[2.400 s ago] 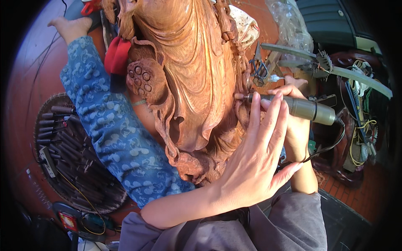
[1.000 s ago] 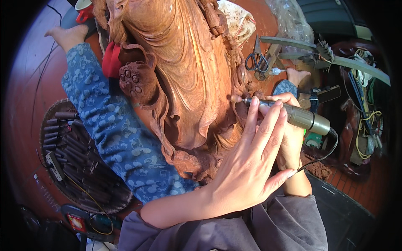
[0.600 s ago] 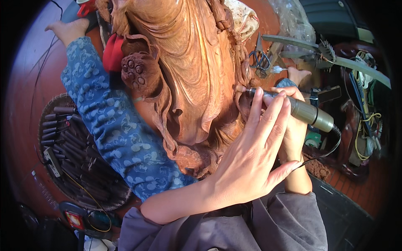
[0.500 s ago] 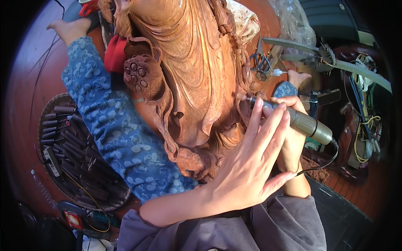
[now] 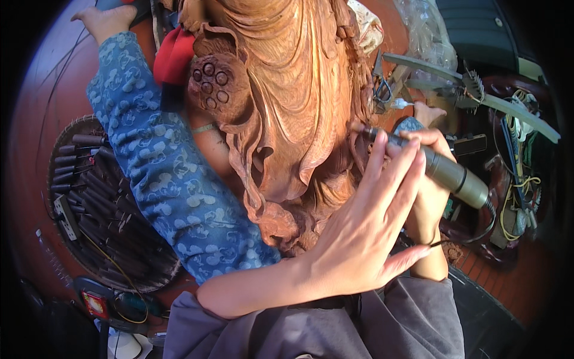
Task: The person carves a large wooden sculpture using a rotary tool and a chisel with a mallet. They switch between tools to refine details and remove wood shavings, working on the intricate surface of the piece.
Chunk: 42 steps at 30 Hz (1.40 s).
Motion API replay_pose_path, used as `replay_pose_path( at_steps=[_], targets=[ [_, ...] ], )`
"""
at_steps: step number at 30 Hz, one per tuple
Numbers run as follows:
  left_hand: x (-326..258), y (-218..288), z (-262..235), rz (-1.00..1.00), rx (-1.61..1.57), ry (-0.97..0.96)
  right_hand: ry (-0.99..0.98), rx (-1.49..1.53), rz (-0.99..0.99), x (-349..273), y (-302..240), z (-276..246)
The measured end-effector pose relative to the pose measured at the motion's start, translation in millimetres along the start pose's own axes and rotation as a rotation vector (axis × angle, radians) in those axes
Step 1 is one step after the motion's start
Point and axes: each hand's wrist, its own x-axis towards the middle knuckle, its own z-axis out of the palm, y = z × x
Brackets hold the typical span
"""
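A large reddish wood carving [image 5: 293, 102] with flowing robe folds stands between my outstretched legs. A carved lotus seed pod [image 5: 236, 96] shows on its left side. In my right hand [image 5: 427, 206] is a dark, pen-like rotary grinder [image 5: 457, 179] with a cord at its back end. The grinder's small tip is at the carving's right edge; whether it touches is hard to tell. My left hand [image 5: 353, 239] crosses in front, fingers stretched out and thumb apart, its fingertips resting by the grinder's front part. It partly hides my right hand's grip.
On the left, a round woven basket [image 5: 110, 278] holds many dark-handled tools and a power strip [image 5: 67, 218]. Scissors [image 5: 382, 90], a curved metal bar [image 5: 520, 107] and tangled cords [image 5: 526, 179] lie at the right. A red cloth [image 5: 173, 57] lies against the carving.
The carving sits slightly further right and higher in the picture, as the view has shifted. Both hands and the grinder appear a little further right, with the same grip.
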Motion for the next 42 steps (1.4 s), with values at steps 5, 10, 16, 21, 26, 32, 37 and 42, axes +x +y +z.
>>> replay_pose_path(
  at_steps=[5, 10, 16, 21, 26, 32, 37, 42],
  targets=[
    [-5, 5, 1, 0.008, -0.025, 0.043, -0.100, -0.028, -0.007, 7, -13, -3],
    [5, 0, 6, 0.038, -0.037, 0.087, -0.075, -0.081, -0.087, 21, -5, -7],
    [3, 2, 8, 0.030, -0.054, 0.112, -0.108, -0.163, 0.020, 22, -25, -2],
    [6, 1, 9, 0.020, -0.031, 0.121, -0.105, -0.169, 0.017, 25, -16, -2],
    [12, -3, 8, 0.046, -0.036, 0.186, -0.143, -0.176, 0.066, 38, -25, 0],
    [11, 5, 5, 0.033, -0.057, 0.186, -0.208, -0.143, 0.092, 41, -27, -6],
    [16, -3, 10, 0.049, -0.097, 0.264, -0.212, -0.186, 0.060, 48, -29, 0],
    [8, 4, 6, 0.027, -0.103, 0.208, -0.284, -0.366, -0.016, 45, -37, -5]
  ],
)
